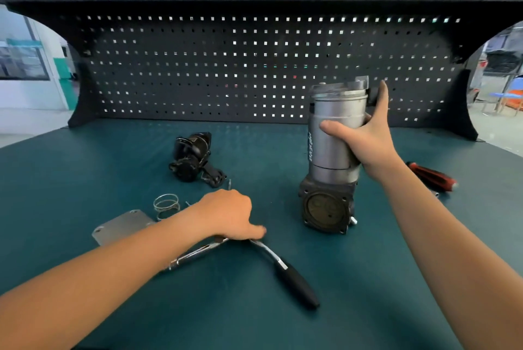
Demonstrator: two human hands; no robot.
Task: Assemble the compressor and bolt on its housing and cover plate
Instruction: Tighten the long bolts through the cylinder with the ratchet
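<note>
**Compressor stood upright, wrench under the other hand**

Compressor (334,151) stands on end on the green bench mat (113,168), its dark flanged base down. From the head view, the right hand (365,137) wraps its silver cylinder, fingers closed around it. The left hand (229,216) presses on a ratchet wrench (271,259); whether it grips is unclear. Cover plate (121,229) lies nearby. Metal-bodied, likely heavy and rigid: hold the cylinder's middle.

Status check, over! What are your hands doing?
Right hand gripping compressor, upright on bench. Left hand on ratchet wrench. Cover plate lying loose. Nothing blocking.
</note>
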